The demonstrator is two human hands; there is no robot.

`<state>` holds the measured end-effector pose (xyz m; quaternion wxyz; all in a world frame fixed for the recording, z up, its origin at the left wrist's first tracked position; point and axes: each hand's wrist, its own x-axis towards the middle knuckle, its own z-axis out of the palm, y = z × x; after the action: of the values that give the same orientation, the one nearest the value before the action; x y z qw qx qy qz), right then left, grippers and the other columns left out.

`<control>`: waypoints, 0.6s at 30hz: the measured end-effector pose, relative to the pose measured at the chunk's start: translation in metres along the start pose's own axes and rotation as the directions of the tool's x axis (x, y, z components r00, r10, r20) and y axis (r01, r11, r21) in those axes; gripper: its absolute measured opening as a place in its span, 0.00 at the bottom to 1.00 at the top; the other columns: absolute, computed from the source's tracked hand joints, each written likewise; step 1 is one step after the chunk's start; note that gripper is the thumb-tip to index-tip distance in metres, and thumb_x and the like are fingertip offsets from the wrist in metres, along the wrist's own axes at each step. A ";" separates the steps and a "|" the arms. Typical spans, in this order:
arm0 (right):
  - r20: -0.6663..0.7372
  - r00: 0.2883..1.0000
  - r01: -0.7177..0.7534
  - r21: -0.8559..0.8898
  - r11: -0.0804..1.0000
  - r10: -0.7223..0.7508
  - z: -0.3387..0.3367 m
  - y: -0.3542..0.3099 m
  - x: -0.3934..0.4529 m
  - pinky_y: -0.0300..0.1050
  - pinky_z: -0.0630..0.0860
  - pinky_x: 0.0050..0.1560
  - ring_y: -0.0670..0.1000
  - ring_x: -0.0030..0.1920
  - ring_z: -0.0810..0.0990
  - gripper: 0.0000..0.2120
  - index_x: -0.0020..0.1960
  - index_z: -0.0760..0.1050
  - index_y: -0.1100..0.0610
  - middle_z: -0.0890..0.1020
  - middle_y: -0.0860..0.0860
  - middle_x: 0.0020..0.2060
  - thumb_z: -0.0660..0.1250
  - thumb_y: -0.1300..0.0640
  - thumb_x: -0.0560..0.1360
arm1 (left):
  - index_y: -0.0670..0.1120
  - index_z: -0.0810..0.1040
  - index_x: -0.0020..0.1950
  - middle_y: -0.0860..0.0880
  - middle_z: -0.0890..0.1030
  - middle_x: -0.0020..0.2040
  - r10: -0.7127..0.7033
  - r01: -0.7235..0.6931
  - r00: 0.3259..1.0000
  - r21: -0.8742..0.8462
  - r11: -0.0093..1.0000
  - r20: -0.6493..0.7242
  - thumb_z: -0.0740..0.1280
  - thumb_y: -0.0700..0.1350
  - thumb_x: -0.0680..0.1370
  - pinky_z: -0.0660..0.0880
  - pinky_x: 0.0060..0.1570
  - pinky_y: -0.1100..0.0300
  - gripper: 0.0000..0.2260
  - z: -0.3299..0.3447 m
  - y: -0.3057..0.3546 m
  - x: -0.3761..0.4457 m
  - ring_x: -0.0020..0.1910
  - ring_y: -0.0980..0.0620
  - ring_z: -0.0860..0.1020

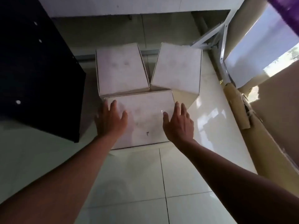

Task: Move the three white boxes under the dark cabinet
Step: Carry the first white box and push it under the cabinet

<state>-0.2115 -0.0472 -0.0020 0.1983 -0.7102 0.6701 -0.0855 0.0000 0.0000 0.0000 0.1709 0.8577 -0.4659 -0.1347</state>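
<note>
Three white boxes stand close together on the tiled floor. The nearest box lies in front of the other two. Behind it are a far left box and a far right box, which is turned at an angle. My left hand lies over the left part of the nearest box's top, fingers spread. My right hand is at that box's right edge, fingers straight and spread. The dark cabinet stands to the left of the boxes.
A white wall or panel runs across the back. On the right are a white metal frame, a paper-wrapped pole and large brown cardboard. Glossy floor tiles stretch toward me.
</note>
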 end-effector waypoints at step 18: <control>-0.045 0.973 0.220 -0.100 0.970 -0.226 0.027 0.030 0.017 0.55 0.65 0.66 0.60 0.69 0.66 0.30 0.76 0.60 0.54 0.63 0.56 0.74 0.55 0.39 0.79 | 0.44 0.58 0.75 0.39 0.58 0.73 -0.294 0.289 0.955 0.115 0.950 0.032 0.60 0.61 0.77 0.69 0.58 0.45 0.32 0.028 -0.001 -0.057 0.64 0.37 0.68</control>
<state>-0.2265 -0.0602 -0.0408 0.1349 -0.7869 0.5946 -0.0954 -0.0405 0.0443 -0.0216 0.0907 0.9215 -0.3448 -0.1538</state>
